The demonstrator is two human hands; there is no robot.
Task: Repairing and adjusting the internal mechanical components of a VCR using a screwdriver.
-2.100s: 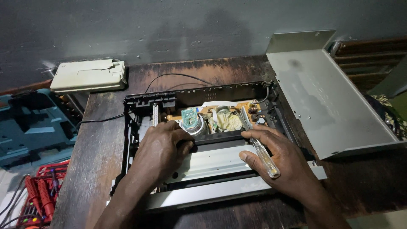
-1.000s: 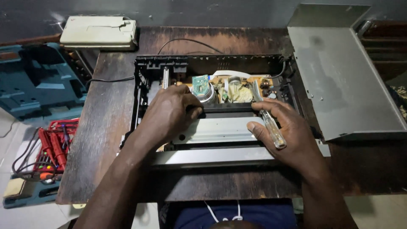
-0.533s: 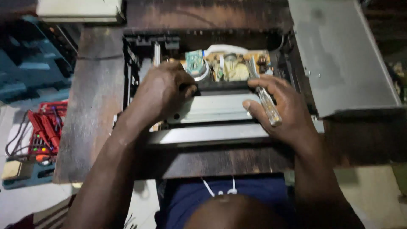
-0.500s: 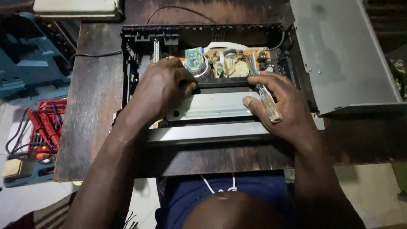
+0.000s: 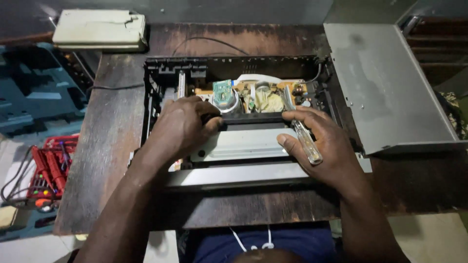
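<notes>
Barely shifted, right hand (image 5: 326, 151) fingers clench screwdriver (image 5: 303, 136) pointing away; left hand (image 5: 183, 127) grips tray (image 5: 243, 143)

Two hands are seen, a left hand (image 5: 183, 126) and a right hand (image 5: 324, 146). One opened player chassis (image 5: 234, 73) is counted on one wooden table (image 5: 117, 146). One screwdriver (image 5: 304, 139), one grey metal cover (image 5: 385, 92), one beige box (image 5: 100, 29) and one black cable (image 5: 209, 41) are counted. Several red-handled tools (image 5: 46, 168) are seen, their number not being clear.
</notes>
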